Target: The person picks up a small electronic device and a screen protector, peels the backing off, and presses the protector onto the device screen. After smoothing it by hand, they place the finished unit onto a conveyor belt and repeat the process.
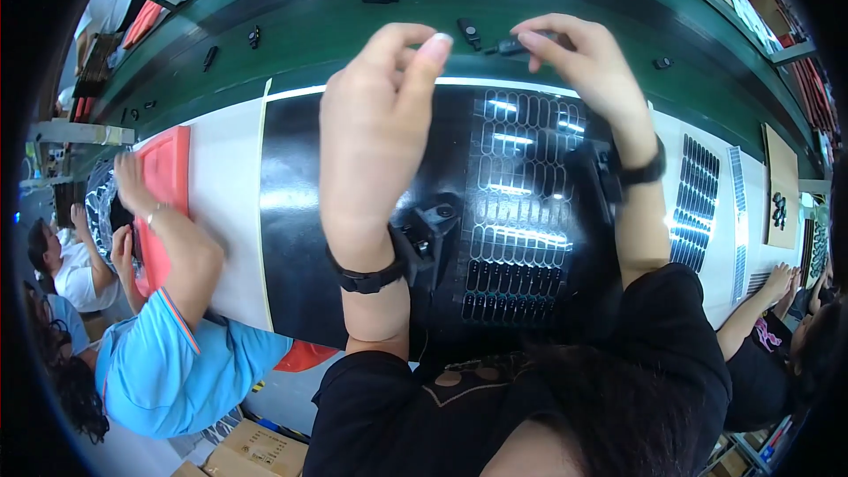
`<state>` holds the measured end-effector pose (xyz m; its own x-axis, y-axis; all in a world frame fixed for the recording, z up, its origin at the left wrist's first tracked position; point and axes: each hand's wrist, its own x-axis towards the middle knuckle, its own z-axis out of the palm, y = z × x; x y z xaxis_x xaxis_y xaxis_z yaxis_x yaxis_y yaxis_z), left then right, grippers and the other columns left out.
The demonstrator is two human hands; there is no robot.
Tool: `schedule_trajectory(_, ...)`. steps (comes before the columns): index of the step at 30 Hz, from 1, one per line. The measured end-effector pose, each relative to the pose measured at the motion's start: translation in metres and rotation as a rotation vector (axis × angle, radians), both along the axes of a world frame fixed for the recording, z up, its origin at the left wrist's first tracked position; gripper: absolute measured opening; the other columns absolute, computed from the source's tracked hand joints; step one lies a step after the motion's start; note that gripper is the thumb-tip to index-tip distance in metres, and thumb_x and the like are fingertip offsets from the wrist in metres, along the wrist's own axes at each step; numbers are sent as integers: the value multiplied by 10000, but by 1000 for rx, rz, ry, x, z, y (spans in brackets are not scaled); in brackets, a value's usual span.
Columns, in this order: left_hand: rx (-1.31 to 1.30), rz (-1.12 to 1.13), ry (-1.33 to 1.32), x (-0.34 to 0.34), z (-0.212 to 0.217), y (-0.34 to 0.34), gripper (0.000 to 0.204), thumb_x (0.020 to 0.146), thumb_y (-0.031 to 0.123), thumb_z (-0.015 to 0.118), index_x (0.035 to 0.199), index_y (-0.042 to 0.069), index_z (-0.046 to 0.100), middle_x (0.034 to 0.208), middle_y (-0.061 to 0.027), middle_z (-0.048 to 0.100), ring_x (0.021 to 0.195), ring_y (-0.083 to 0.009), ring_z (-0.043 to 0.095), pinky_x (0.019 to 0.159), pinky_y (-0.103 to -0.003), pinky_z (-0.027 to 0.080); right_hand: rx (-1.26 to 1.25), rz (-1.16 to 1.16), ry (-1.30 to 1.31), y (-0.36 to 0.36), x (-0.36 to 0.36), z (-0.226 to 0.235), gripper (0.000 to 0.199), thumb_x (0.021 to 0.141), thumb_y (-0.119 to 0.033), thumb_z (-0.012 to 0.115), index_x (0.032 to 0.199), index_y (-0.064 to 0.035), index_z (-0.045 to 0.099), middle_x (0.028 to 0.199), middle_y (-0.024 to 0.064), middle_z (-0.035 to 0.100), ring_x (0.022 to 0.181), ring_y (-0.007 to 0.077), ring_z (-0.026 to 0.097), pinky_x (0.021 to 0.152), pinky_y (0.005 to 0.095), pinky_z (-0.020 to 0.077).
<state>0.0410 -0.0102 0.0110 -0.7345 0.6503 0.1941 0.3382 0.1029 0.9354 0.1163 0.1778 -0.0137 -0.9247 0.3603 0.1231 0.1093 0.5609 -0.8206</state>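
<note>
we reach both hands over the black mat (pixel 291 212) to the green conveyor belt (pixel 336 26) — our right hand (pixel 587 66) pinches a small black plastic part (pixel 511 47) there, while our left hand (pixel 375 124) hovers beside it, thumb and forefinger parted, empty.

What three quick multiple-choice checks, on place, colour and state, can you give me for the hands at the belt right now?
1. Where is the small black part that the right hand pinches?
A. over the green belt
B. on the red tray
C. in a carton

2. What colour is the mat under the forearms?
A. yellow
B. black
C. blue

3. How is the left hand?
A. gripping a tool
B. flat on the mat
C. raised, holding nothing

Answers: A, the part sits above the belt; B, the mat is glossy black; C, its fingers curl on nothing.
</note>
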Motion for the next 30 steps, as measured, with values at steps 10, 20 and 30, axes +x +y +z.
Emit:
schedule_trajectory(10, -59, 105, 90, -4, 9, -11, 204, 812, 163, 517, 889, -21, 561, 733, -57, 589, 693, -78, 540, 610, -181, 404, 513, -25, 92, 44, -64, -68, 346, 759, -293, 565, 977, -24, 553, 820, 103, 601, 633, 186, 552, 570, 279, 432)
schedule_trajectory(20, -35, 118, 82, 1, 18, -15, 173, 798, 131, 536, 876, -21, 564, 723, -45, 587, 671, -65, 528, 603, -171, 400, 622, -51, -347, 13, -152, -90, 450, 711, -420, 582, 827, 14, 573, 773, 161, 596, 707, 281, 577, 626, 347, 447)
schedule_trajectory(30, 94, 67, 215, 5, 15, -23, 152, 719, 116, 608, 799, -10, 580, 624, -71, 577, 524, -103, 518, 500, -199, 401, -650, 377, -391, 13, -60, -27, 213, 804, -234, 539, 886, -38, 526, 584, -42, 423, 423, 3, 316, 358, 146, 234)
